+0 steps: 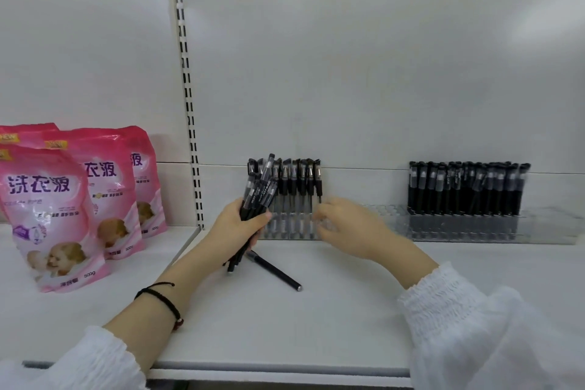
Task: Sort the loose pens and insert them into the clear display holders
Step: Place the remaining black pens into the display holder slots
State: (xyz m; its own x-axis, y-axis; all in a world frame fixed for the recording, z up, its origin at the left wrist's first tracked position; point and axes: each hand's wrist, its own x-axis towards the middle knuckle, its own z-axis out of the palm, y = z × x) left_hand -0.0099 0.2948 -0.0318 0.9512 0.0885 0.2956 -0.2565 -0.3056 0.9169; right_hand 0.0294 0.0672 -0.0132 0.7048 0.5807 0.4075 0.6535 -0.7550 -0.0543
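Observation:
My left hand [235,225] grips a bundle of black pens [258,196], tips pointing down toward the shelf. Just behind it, several black pens [297,180] stand upright in the left part of a long clear display holder [389,225]. My right hand [343,226] is at the holder's front, right of that row, with fingers loosely curled and blurred; whether it holds anything is unclear. A second row of black pens [465,187] fills the holder's right part. One loose black pen [275,271] lies flat on the white shelf [332,310] below my left hand.
Three pink detergent pouches [57,212] stand on the neighbouring shelf at the left, past a slotted white upright [188,98]. A white back panel [380,73] rises behind the holder. The shelf's front edge [285,370] runs near my sleeves.

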